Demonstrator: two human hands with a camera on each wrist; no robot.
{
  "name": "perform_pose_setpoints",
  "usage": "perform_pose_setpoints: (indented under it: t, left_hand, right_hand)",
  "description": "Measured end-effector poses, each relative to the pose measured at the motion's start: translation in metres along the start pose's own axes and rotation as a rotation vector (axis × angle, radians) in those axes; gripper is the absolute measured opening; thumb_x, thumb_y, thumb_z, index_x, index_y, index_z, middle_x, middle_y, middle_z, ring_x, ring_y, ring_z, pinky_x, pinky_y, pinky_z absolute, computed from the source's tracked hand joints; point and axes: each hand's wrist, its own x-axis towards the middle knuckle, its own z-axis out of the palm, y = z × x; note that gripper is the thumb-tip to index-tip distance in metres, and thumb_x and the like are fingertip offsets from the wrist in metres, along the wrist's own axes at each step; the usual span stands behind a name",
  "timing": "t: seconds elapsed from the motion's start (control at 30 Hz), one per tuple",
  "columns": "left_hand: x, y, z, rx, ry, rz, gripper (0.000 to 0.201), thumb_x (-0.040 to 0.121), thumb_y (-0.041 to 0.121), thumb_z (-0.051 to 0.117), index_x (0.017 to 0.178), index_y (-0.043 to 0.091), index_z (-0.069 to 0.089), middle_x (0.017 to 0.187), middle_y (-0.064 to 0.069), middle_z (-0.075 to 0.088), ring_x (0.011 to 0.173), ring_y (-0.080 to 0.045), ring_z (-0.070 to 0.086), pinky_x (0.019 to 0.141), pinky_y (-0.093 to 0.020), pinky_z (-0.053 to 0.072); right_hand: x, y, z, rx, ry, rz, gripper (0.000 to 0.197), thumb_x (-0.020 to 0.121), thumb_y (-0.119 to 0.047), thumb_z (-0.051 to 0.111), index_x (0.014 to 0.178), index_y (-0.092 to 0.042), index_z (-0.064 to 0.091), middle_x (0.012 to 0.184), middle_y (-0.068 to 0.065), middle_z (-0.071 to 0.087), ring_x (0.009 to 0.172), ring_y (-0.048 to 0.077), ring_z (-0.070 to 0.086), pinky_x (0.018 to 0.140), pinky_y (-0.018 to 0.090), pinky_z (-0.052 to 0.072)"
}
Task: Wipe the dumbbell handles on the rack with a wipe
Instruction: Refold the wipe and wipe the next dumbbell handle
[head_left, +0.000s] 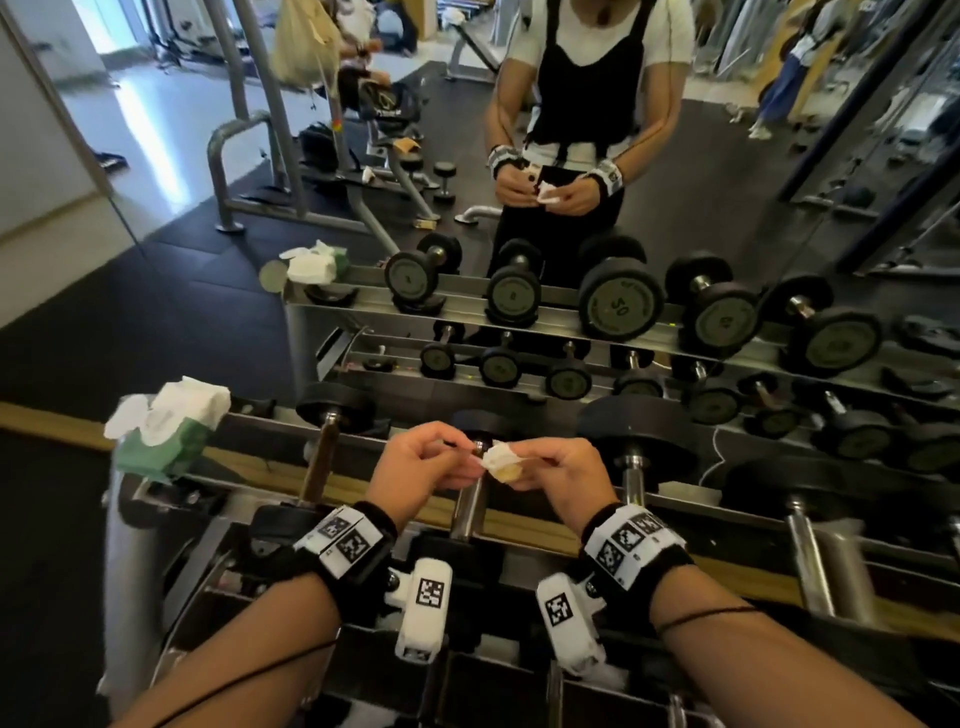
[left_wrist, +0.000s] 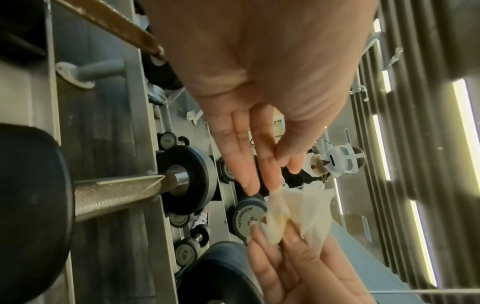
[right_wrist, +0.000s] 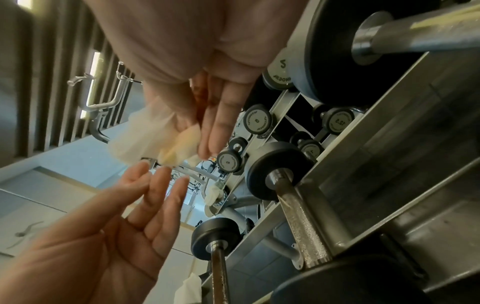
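1. the left hand (head_left: 415, 462) and the right hand (head_left: 558, 467) are up in front of the grey metal dumbbell rack (head_left: 545, 525), close together; both pinch the small crumpled white wipe with a yellow stain (head_left: 497, 460) between thumb and fingertips
2. in the right wrist view the left hand's other fingers (right_wrist: 155, 191) are straight and a bit spread
3. the wipe is in the air just above a shiny metal dumbbell handle (head_left: 469, 506), not touching it
4. a green pack of white wipes (head_left: 163, 434) sits on the rack's left end
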Motion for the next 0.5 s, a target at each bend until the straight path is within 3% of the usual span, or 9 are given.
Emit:
perform_pose_setpoints:
  t: [0.07,0.13,0.23,0.33,0.43,0.5]
  left_hand:
    - [0.003,-0.001,0.006,0.019,0.055,-0.023,0.013,0.094,-0.004,0.054,0.095,-0.001,0.067,0.083,-0.018,0.074,0.074,-0.024,0.073,0.064,-0.026,0.059]
    - [0.007,-0.004,0.011,0.036,0.108,-0.067,0.017,0.097,0.005,0.054,0.094,0.006,0.071,0.087,-0.013,0.073,0.078,-0.020,0.069,0.069,-0.027,0.058]
    - [0.010,-0.010,0.012,0.004,0.081,-0.173,0.017,0.093,0.026,0.064,0.095,0.014,0.077,0.095,-0.010,0.075,0.083,-0.016,0.067,0.077,-0.030,0.055]
    - [0.010,-0.017,0.012,-0.075,0.022,-0.210,0.014,0.084,0.010,0.074,0.095,0.018,0.078,0.096,-0.008,0.076,0.085,-0.016,0.070,0.083,-0.030,0.057]
    - [0.011,-0.024,0.011,-0.091,0.073,-0.192,0.027,0.078,-0.006,0.073,0.101,0.008,0.073,0.101,-0.016,0.074,0.092,-0.022,0.070,0.090,-0.036,0.056]
    - [0.012,-0.029,0.012,-0.034,0.097,-0.164,0.029,0.076,-0.009,0.074,0.103,0.003,0.071,0.101,-0.019,0.073,0.091,-0.023,0.070,0.085,-0.032,0.058]
  right_hand:
    - [0.008,0.007,-0.002,-0.015,0.016,0.007,0.053,0.082,0.013,0.060,0.070,-0.035,0.078,0.086,0.006,0.077,0.074,0.019,0.074,0.065,0.031,0.060]
    - [0.013,0.011,-0.002,-0.072,0.022,0.006,0.049,0.081,0.010,0.062,0.069,-0.034,0.077,0.087,0.004,0.077,0.076,0.020,0.074,0.073,0.042,0.061]
    - [0.018,0.014,0.000,-0.186,0.025,-0.066,0.047,0.077,0.007,0.066,0.070,-0.039,0.076,0.083,-0.007,0.075,0.079,0.017,0.072,0.076,0.039,0.059]
    - [0.019,0.012,0.003,-0.218,-0.019,-0.143,0.048,0.078,0.005,0.065,0.077,-0.041,0.076,0.082,-0.013,0.072,0.081,0.011,0.069,0.073,0.027,0.057]
    - [0.016,0.014,0.007,-0.200,-0.072,-0.179,0.045,0.083,0.009,0.057,0.091,-0.030,0.078,0.090,-0.010,0.070,0.087,0.008,0.066,0.081,0.028,0.056]
    - [0.015,0.017,0.010,-0.046,-0.085,-0.099,0.051,0.087,0.012,0.045,0.102,-0.028,0.074,0.094,-0.002,0.070,0.089,0.010,0.067,0.082,0.028,0.056]
